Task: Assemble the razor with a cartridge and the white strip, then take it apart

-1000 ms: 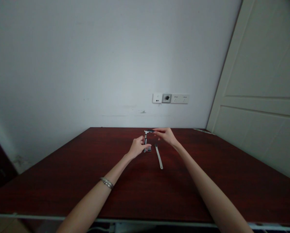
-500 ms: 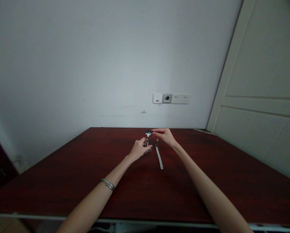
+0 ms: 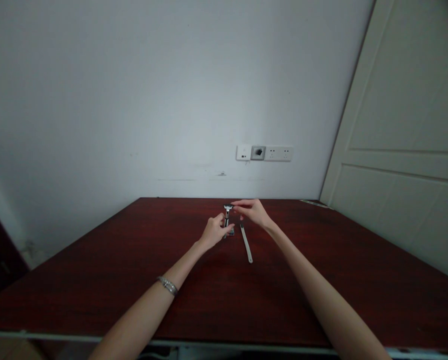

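Note:
A razor (image 3: 227,214) stands upright above the table, its silvery T-shaped head at the top. My left hand (image 3: 213,231) is closed round the razor's handle, with the thumb stretched to the right. At the right end of the razor's head, the fingertips of my right hand (image 3: 253,211) pinch together, hiding part of the head's edge. A small greyish item (image 3: 231,232) shows beside my left thumb, mostly hidden; its kind is unclear. Just right of it, a slim pale stick (image 3: 247,244) with a dark far end and a small hole at its near end lies on the table.
The dark red wooden table (image 3: 193,305) reaches back to a pale wall (image 3: 182,100). Wall sockets (image 3: 271,153) sit above its back edge. A cream panelled door (image 3: 404,190) stands along the right side, with a thin strip (image 3: 316,204) at the table's back right corner.
The razor and both hands have shifted very slightly left in the view. Both hands keep their grips, and the pale stick lies as before.

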`<state>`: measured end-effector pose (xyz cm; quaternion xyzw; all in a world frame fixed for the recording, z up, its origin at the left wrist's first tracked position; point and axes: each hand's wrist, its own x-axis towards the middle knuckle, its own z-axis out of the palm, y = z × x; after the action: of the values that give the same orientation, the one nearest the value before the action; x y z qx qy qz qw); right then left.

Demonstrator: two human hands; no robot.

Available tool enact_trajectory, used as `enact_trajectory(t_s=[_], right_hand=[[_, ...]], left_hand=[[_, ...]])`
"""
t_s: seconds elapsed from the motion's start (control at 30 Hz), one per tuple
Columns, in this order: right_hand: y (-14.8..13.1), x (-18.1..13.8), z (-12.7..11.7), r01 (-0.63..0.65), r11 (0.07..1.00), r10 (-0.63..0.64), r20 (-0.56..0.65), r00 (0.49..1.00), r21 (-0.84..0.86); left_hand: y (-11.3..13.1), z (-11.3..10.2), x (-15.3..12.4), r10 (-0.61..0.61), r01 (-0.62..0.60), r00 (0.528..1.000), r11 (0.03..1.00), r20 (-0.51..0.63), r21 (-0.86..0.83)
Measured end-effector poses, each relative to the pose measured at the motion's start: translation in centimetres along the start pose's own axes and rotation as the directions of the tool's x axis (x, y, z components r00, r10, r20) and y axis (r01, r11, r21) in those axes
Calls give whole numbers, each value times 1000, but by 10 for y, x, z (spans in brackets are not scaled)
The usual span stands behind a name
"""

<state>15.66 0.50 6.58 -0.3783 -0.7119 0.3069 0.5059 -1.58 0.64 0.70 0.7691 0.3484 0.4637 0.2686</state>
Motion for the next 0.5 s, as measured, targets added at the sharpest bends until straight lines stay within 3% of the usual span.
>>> enact_trajectory(t_s=[0.5], right_hand=[[-3, -1, 1, 38, 999, -38, -2, 999, 17]], left_hand=[[0, 3, -1, 18, -19, 1000, 1000, -21, -21]])
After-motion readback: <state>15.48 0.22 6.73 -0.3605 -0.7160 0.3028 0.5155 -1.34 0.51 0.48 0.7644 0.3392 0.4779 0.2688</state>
